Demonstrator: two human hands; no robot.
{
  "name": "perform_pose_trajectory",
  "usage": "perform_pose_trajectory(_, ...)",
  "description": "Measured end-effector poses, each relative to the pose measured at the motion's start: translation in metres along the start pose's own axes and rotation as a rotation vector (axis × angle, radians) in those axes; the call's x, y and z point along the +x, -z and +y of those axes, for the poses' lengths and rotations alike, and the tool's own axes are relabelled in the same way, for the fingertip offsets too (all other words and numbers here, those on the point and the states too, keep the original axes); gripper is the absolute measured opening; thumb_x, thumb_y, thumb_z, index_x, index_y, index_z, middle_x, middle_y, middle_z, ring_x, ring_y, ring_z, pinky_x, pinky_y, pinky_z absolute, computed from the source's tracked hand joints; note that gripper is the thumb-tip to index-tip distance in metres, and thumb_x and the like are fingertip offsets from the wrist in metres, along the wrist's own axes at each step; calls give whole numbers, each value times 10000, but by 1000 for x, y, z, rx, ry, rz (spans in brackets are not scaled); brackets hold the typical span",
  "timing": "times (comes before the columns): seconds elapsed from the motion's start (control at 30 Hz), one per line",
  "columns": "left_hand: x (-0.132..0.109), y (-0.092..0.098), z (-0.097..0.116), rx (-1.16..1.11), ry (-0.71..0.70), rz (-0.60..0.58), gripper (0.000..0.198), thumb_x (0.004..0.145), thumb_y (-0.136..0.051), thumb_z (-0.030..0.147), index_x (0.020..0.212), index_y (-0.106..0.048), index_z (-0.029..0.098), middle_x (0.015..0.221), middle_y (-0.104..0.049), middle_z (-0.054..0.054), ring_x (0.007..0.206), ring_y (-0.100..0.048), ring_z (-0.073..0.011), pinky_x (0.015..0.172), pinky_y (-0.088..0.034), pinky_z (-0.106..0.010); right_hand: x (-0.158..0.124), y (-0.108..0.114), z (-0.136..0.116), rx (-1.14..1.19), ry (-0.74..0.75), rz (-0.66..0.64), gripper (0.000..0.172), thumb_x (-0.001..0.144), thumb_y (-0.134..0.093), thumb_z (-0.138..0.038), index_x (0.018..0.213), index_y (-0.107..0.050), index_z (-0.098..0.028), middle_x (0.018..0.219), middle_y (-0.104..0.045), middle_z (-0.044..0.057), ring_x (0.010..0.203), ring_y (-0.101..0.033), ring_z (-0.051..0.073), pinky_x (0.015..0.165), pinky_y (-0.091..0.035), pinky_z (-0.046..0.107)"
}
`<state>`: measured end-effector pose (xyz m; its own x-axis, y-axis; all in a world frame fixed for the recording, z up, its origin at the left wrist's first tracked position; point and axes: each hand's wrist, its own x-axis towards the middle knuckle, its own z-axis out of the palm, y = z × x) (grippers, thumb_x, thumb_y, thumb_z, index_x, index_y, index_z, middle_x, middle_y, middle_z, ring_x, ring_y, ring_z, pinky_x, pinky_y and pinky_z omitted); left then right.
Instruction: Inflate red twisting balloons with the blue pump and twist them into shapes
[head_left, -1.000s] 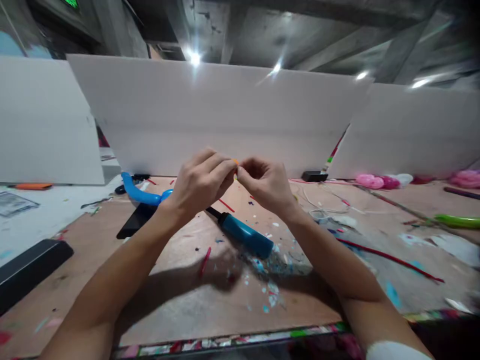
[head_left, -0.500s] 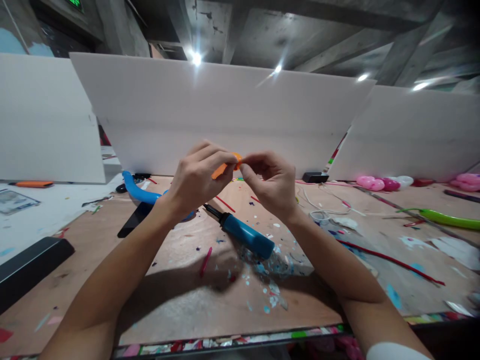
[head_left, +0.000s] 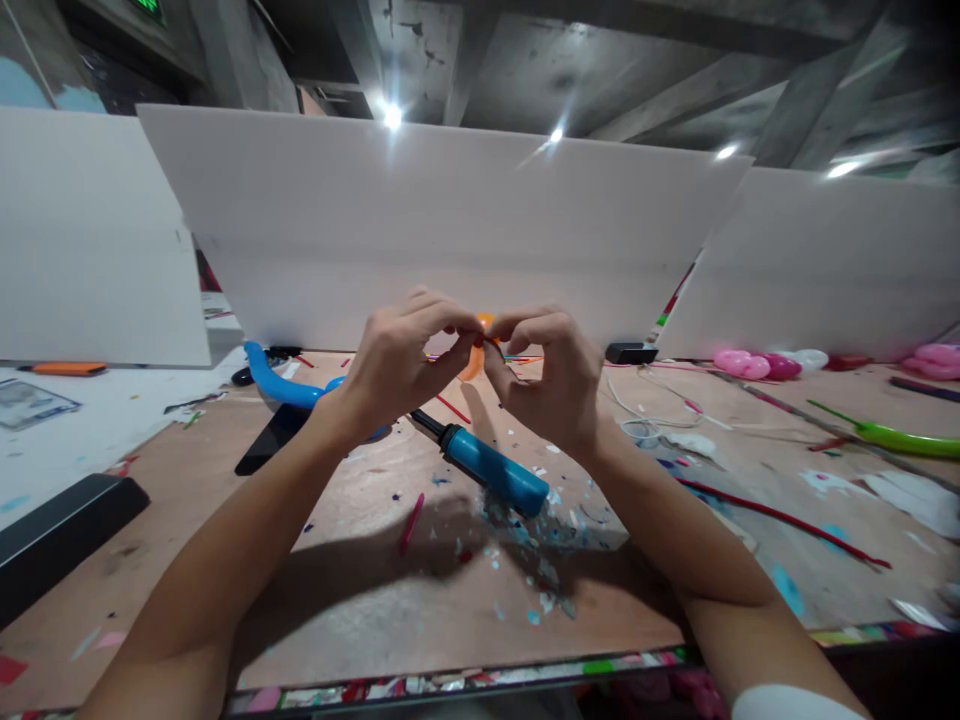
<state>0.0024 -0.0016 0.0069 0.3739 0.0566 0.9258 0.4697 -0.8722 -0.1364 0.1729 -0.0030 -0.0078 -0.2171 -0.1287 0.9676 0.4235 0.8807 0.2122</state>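
We pinch an orange balloon [head_left: 486, 321] between the fingertips of our left hand [head_left: 409, 352] and right hand [head_left: 553, 365], above the table [head_left: 315, 635], and judge it light, stretchy and easily burst, best gripped near a slack end

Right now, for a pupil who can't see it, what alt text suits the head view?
The left hand and right hand, close together, pinch an orange balloon above a scrap-strewn table. A blue pump lies below them, with a blue balloon to the left and a green balloon far right. White boards stand behind.
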Motion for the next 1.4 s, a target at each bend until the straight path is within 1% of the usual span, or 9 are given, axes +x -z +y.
perform_pose_trajectory(0.2,-1,-5,1,41,83,-2,103,825,-573,123,838,-667,164,789,-695,-22,749,-620,-131,715,-478,-247,-3,-4,1,-159,-31,-2,253,765,-599,-50,809,-425,-229,784,-651,1,700,-603,143,659,-500,298)
perform_pose_trajectory(0.4,-3,-10,1,87,66,-15,126,827,-545,110,812,-661,158,787,-697,-32,752,-619,-141,708,-471,-257,-8,-6,6,-169,-19,-37,242,752,-561,-39,789,-417,-229,780,-630,-1,733,-592,157,681,-495,311)
perform_pose_trajectory(0.5,-3,-9,0,83,72,-17,108,813,-552,114,796,-650,156,768,-676,-32,731,-614,-134,687,-469,-247,-8,-6,7,-146,4,-43,248,748,-558,-25,777,-419,-228,792,-638,6,735,-589,158,689,-493,312)
perform_pose_trajectory(0.7,-1,5,-1,-33,95,-170,71,783,-584,140,835,-627,159,769,-670,-15,698,-613,-114,667,-478,-223,-8,-4,9,-67,99,-111,230,758,-547,-13,780,-449,-220,808,-639,29,747,-589,157,674,-502,296)
perform_pose_trajectory(0.83,1,13,-4,-92,121,-241,90,775,-596,137,848,-643,157,776,-684,-14,698,-619,-109,671,-485,-212,-8,-3,11,-12,121,-151,233,758,-547,-7,777,-450,-218,824,-644,28,740,-586,146,675,-505,289)
perform_pose_trajectory(1.0,1,20,-7,-183,139,-331,102,787,-600,149,860,-669,163,764,-686,-10,700,-616,-106,659,-480,-205,-7,-1,10,34,163,-165,234,767,-564,-14,757,-449,-217,810,-644,22,698,-581,126,648,-505,265)
perform_pose_trajectory(1.13,1,23,-8,-234,159,-366,71,783,-616,153,829,-669,161,733,-673,-4,674,-600,-98,638,-469,-201,-7,0,7,41,181,-173,231,781,-567,-24,748,-450,-220,797,-634,15,674,-565,114,613,-507,244)
perform_pose_trajectory(1.3,1,25,-6,-275,169,-374,65,799,-615,174,829,-671,160,730,-670,-13,670,-589,-102,636,-465,-210,-8,2,5,77,173,-152,232,788,-564,-27,728,-448,-218,808,-634,13,679,-577,106,605,-509,231)
perform_pose_trajectory(1.4,2,25,-3,-282,159,-401,59,801,-600,162,815,-657,158,714,-651,-12,647,-561,-98,615,-450,-213,-8,3,4,109,172,-157,244,773,-574,-10,730,-451,-216,822,-634,18,686,-579,106,607,-510,231)
